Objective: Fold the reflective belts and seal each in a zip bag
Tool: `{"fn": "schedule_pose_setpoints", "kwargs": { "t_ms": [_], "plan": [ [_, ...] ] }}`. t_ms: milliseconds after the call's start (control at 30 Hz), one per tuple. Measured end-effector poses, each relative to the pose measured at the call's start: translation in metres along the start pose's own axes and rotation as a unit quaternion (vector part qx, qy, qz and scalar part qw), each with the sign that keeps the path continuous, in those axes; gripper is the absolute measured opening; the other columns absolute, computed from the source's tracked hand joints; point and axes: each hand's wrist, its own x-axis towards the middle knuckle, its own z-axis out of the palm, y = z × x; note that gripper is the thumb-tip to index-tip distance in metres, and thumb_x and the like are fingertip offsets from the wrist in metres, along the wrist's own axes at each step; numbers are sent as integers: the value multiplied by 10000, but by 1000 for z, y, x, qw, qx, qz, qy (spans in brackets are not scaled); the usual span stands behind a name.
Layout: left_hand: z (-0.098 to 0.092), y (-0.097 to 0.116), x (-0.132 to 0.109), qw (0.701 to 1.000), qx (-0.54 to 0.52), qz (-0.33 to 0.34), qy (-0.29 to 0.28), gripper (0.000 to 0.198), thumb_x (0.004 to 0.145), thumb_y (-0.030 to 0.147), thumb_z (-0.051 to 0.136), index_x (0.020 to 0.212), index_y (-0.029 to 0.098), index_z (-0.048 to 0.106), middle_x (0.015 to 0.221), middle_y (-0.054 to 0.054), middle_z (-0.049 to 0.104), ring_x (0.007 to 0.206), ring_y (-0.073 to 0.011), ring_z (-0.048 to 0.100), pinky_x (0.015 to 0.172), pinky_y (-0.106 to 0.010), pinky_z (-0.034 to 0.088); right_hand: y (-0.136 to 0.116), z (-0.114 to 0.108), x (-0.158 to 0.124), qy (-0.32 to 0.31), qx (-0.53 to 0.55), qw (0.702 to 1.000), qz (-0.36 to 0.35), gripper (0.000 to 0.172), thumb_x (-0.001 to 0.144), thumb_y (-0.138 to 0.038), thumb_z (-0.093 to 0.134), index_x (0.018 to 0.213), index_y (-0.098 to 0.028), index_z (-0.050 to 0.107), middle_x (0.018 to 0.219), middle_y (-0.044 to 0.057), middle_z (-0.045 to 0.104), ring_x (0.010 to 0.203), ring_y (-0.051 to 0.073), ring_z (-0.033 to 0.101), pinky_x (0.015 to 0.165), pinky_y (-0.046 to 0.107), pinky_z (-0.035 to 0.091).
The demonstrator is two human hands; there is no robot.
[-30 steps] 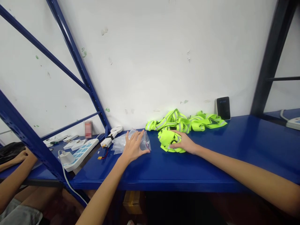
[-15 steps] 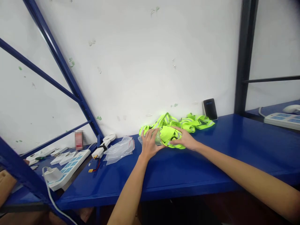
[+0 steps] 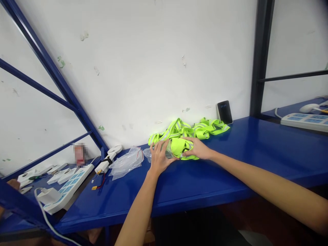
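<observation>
My left hand (image 3: 159, 158) grips a clear plastic bag (image 3: 167, 152) by its mouth on the blue shelf (image 3: 205, 181). My right hand (image 3: 197, 150) presses a folded neon-yellow reflective vest (image 3: 180, 146) against that bag, part of the vest looks inside it. Behind both hands lies a loose heap of more yellow vests (image 3: 194, 128) against the white wall.
A pile of clear zip bags (image 3: 126, 161) lies to the left, beside a small white fan (image 3: 109, 159) with a wired connector. A white power strip (image 3: 65, 186) sits further left. A black device (image 3: 224, 111) leans on the wall. Another power strip (image 3: 304, 120) lies at the right.
My left hand lifted a clear bag from the bag pile and carried it right to the folded vest. The right hand stayed on the vest. The view swung right.
</observation>
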Motion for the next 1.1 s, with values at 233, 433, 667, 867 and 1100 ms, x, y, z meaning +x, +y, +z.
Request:
{"fn": "schedule_pose_setpoints", "kwargs": {
  "t_ms": [233, 433, 667, 867, 1100],
  "plan": [
    [2, 2, -2, 999, 0, 23, -35, 966, 653, 717, 631, 1438, 223, 359, 1308, -153, 529, 1251, -329, 442, 1121, -498, 135, 3, 2, -3, -41, -57, 997, -26, 701, 558, -276, 806, 1217, -138, 611, 1017, 60, 681, 901, 262, 632, 855, 384, 490],
    [3, 7, -1, 994, -20, 88, -55, 974, 660, 726, 614, 1430, 193, 349, 1330, -168, 514, 1258, -318, 448, 1136, -522, 86, -5, 7, -4, -61, -66, 995, -37, 637, 571, -270, 785, 1169, -139, 608, 1036, 61, 661, 891, 248, 617, 823, 355, 490],
    [7, 9, -1, 995, -9, 75, -59, 988, 657, 744, 598, 1433, 200, 320, 1361, -169, 490, 1289, -305, 431, 1132, -504, 167, -7, 8, -6, -50, -87, 993, -53, 785, 590, -320, 790, 1282, -178, 446, 1172, 88, 578, 1061, 255, 560, 929, 376, 434],
    [9, 8, 0, 999, 10, 20, -43, 1070, 638, 751, 608, 1456, 157, 260, 1410, -179, 445, 1342, -319, 369, 1147, -501, 171, -7, 5, -6, -71, -75, 994, -28, 624, 620, -359, 773, 1168, -165, 547, 1076, 65, 611, 948, 241, 588, 852, 357, 468],
    [7, 12, 1, 998, -11, 50, -47, 935, 641, 729, 626, 1354, 167, 404, 1276, -148, 558, 1245, -305, 476, 1159, -510, 148, -7, 6, -4, -87, -44, 995, 4, 628, 638, -417, 763, 1180, -155, 580, 1099, 74, 602, 1003, 256, 577, 898, 380, 448]
  ]
}}
